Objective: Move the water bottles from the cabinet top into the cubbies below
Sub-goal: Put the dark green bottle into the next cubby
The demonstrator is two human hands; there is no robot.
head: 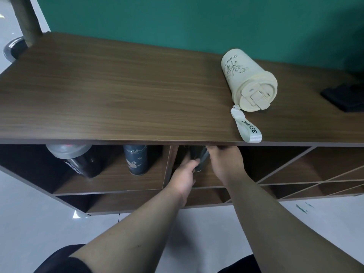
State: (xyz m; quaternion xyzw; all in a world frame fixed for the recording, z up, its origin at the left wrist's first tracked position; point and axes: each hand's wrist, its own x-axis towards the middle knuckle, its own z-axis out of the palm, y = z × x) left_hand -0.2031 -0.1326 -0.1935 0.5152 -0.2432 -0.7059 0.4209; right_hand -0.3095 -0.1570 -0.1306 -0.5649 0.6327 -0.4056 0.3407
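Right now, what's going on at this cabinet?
A person has both hands in the middle upper cubby, the left hand and right hand closed around a dark bottle that is mostly hidden under the wooden cabinet top. A black shaker bottle with a grey lid and a dark blue patterned flask already stand in the left cubby. A cream tumbler with a strap remains on top.

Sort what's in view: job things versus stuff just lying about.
Job: cream bottle on the cabinet top; black shaker, blue flask in the left cubby; dark bottle in both hands, left, right.
Lying about: black object.
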